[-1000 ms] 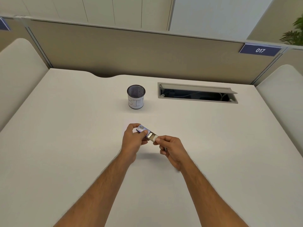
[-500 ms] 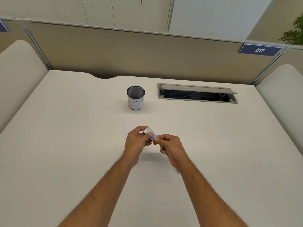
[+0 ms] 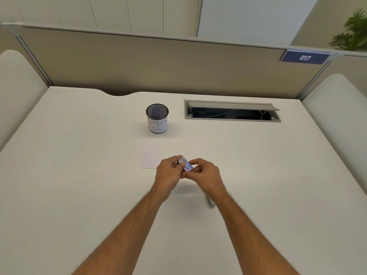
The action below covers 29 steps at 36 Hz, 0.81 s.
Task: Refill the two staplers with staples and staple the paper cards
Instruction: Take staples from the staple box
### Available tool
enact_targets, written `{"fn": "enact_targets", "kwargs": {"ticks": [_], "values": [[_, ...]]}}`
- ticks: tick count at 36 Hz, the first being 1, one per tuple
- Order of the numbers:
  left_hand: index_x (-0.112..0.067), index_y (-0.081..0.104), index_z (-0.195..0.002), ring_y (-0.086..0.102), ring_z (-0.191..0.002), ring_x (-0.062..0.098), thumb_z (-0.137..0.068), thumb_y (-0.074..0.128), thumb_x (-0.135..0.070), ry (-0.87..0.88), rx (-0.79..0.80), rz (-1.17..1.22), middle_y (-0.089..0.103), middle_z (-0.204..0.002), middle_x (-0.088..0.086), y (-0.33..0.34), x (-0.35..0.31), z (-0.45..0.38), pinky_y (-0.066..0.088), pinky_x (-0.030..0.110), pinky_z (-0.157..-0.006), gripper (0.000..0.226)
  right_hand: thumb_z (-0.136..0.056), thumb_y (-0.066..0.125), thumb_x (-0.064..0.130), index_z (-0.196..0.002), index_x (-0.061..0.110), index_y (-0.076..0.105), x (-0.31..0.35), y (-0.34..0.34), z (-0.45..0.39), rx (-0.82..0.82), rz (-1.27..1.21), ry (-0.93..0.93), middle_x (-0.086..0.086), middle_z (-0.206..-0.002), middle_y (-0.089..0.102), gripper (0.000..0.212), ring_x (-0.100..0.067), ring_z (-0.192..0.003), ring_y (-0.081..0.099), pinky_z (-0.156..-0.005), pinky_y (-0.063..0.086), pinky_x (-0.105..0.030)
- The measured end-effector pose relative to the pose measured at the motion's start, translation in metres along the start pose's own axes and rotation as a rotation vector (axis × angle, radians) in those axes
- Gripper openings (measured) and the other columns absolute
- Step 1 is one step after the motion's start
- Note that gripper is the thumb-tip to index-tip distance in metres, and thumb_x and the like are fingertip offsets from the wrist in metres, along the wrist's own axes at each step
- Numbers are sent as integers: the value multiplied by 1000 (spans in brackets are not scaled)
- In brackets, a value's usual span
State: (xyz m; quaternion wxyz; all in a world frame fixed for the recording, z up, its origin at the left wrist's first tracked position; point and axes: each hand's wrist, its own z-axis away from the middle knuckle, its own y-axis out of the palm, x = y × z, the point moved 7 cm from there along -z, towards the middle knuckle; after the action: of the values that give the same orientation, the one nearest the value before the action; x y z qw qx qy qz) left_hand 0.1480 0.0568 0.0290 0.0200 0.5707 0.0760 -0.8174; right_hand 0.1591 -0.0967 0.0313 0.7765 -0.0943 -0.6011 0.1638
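Centre of frame: left hand (image 3: pixel 168 174) and right hand (image 3: pixel 206 174) close together above the desk (image 3: pixel 79 185), both pinching a small purple-and-white box (image 3: pixel 185 164). Paper card (image 3: pixel 151 158) flat on desk, just upper left of the hands. Grey slim item (image 3: pixel 211 202), partly hidden under right wrist; kind unclear. Mesh cup (image 3: pixel 157 118) upper centre. Cable hatch (image 3: pixel 232 111) upper right, lid raised.

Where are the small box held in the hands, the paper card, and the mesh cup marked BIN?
small box (image 3: pixel 186 165), head view, on its bluish top face between both hands.
paper card (image 3: pixel 151 160), head view, on its bare left part.
mesh cup (image 3: pixel 157 126), head view, on its white label.
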Motion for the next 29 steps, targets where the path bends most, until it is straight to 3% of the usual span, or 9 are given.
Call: {"fn": "enact_targets", "kwargs": {"ticks": [3,6,8,11,14,18,29], "values": [[-34,68,-117,78,-86,17,-99,54,-10,-13,21,-49,79,-102,0,12,-2,1,60,19,-68,33,-81,80,40,-97,31,74,-2,-11,1,-108,90,-44,15,-61,67,19,2,-53,56,-51,42,-8],[-32,60,-134,76,-90,15,-98,57,-14,1,66,-82,78,-100,1,24,-4,3,63,30,-78,40,-84,78,42,-104,26,75,-7,-24,2,-180,104,-49,9,-67,70,26,-5,-54,60,-57,52,-22],[-27,62,-132,75,-89,15,-98,59,-15,2,70,-93,77,-94,0,28,-3,4,62,39,-87,37,-85,78,40,-110,24,74,-13,-35,1,-237,110,-22,7,-71,71,30,-11,-57,65,-63,60,-35],[-20,67,-121,73,-84,13,-99,58,-12,-1,49,-100,77,-91,-2,27,-3,3,63,37,-83,25,-86,77,33,-113,21,74,-22,-54,-4,-337,172,-6,7,-71,71,30,-11,-59,66,-65,59,-32],[-17,70,-111,71,-80,15,-98,60,-12,-2,34,-94,77,-92,1,27,-5,1,61,36,-80,17,-87,75,29,-101,19,74,-31,-70,-8,-420,209,5,6,-65,67,17,-6,-53,59,-52,46,-17],[-16,71,-104,68,-76,13,-97,60,-8,-6,33,-50,77,-96,5,29,-8,-1,58,26,-70,15,-89,73,29,-94,15,71,-46,-85,-14,-468,276,63,1,-72,67,15,-19,-64,61,-57,46,-28],[-18,72,-96,68,-76,12,-96,59,-8,-5,24,-3,77,-97,6,46,-10,-12,58,28,-70,16,-92,69,28,-84,10,67,-83,-120,-25,-563,292,219,-3,-70,63,20,-27,-66,59,-57,41,-30]]}}
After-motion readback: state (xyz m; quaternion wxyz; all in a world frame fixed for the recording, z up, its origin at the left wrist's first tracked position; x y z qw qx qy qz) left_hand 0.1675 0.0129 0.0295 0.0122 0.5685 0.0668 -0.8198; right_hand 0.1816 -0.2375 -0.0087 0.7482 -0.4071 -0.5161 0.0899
